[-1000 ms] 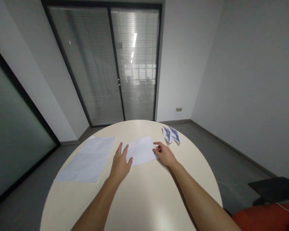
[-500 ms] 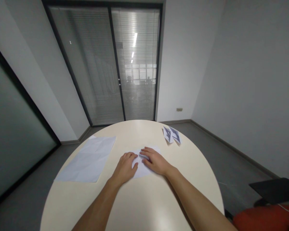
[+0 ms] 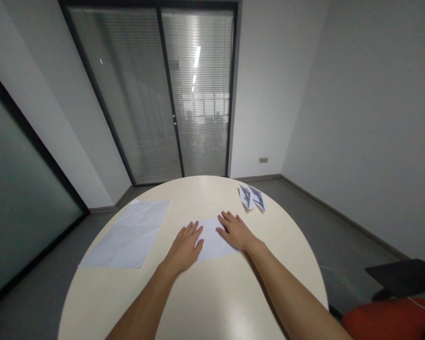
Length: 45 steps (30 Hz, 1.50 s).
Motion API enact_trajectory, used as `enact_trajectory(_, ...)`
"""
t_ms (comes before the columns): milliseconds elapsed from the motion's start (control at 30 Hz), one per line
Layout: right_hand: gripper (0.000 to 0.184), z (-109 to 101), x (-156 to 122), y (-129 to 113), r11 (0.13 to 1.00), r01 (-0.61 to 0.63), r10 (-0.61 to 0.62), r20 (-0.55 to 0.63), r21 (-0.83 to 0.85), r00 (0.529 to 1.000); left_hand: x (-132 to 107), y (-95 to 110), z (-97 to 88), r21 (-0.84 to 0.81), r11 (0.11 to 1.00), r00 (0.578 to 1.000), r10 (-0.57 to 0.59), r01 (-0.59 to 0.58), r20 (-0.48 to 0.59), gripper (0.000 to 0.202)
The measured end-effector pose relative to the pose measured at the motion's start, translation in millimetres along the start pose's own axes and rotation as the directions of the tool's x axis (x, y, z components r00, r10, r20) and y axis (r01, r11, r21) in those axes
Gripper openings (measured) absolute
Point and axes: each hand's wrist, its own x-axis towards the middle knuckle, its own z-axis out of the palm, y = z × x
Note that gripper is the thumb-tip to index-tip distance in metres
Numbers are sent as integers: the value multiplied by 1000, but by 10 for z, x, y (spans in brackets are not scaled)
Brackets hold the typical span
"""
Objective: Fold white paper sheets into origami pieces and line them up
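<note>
A small white sheet of paper lies flat on the round cream table, between and partly beneath my hands. My left hand rests over its left part, palm down with the fingers stretched out. On the right side of the sheet lies my right hand, also flat, fingers spread. Neither hand grips anything. The sheet's left and right edges are partly covered by the hands.
Larger creased white sheets lie at the table's left. Two folded paper pieces stand near the far right edge. A red chair and a dark flat panel are at lower right. Beyond is a glass door with blinds.
My right hand has slid right across the paper and its fingers have spread, exposing more of the sheet's middle. My left hand stays nearly in place, its fingers straighter.
</note>
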Motion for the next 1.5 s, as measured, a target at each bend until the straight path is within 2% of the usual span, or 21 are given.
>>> enact_trajectory(133, 54, -65, -11, -29, 997, 72, -71, -47, 27, 996, 11, -7, 20, 43, 998, 999, -41, 41, -10, 50)
enact_trajectory(267, 64, -80, -41, -143, 971, 224, -227, 34, 81, 973, 36, -40, 27, 91, 989, 992, -114, 119, -55, 50)
enact_trajectory(367, 70, -59, -53, -173, 966, 231, -241, 82, 112, 967, 47, -62, 11, 74, 986, 986, -141, 148, -89, 49)
enact_trajectory(467, 66, -42, -43, -126, 967, 231, -239, 67, 112, 969, 38, -52, 0, 18, 999, 996, -48, 49, -78, 51)
enact_trajectory(567, 60, -39, -25, -64, 957, 268, -271, 18, 109, 962, 16, -19, 9, -40, 998, 998, 57, -57, -18, 54)
enact_trajectory(667, 52, -36, -11, -39, 951, 294, -291, -44, 101, 956, -6, -6, 19, -72, 996, 998, 63, -61, 28, 53)
enact_trajectory(800, 45, -13, 1, -58, 961, 264, -255, -110, 82, 961, -28, -14, -11, -107, 989, 993, 107, -101, 49, 52)
enact_trajectory(900, 47, -1, -3, -97, 958, 274, -266, -97, 84, 959, -41, 11, -58, -117, 983, 987, 150, -142, 61, 51)
enact_trajectory(1000, 49, -10, -21, -141, 948, 305, -303, -34, 89, 952, -47, 51, -88, -134, 975, 980, 189, -179, 65, 50)
enact_trajectory(1200, 56, -5, -42, -127, 972, 208, -214, 51, 109, 975, -41, 53, -51, -148, 971, 981, 194, -188, 28, 59)
enact_trajectory(1500, 60, 0, -22, 2, 998, 14, -15, 23, 56, 1000, -37, 17, 17, -84, 993, 996, 88, -87, 7, 63)
